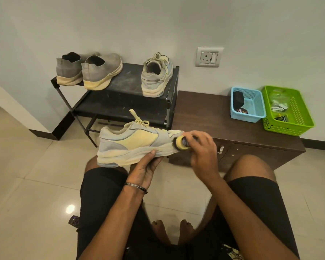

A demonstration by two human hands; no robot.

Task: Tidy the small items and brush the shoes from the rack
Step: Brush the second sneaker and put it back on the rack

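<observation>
A pale yellow and grey sneaker (pixel 131 145) lies on its side above my knees, toe pointing right. My left hand (pixel 145 167) grips it from below at the sole, thumb up on the sole's edge. My right hand (pixel 201 149) holds a small brush (pixel 180 142) with a yellow band and dark bristles, pressed against the sneaker's toe. The matching sneaker (pixel 156 77) stands on the top shelf of the black shoe rack (pixel 124 102), heel toward me. A pair of grey slip-on shoes (pixel 88 71) sits at the rack's left end.
A low dark wooden cabinet (pixel 214 121) stands right of the rack. On it are a blue basket (pixel 248 104) with a dark item and a green basket (pixel 287 111) with small packets. A wall socket (pixel 208 57) is above. A remote (pixel 74 221) lies on the tiled floor.
</observation>
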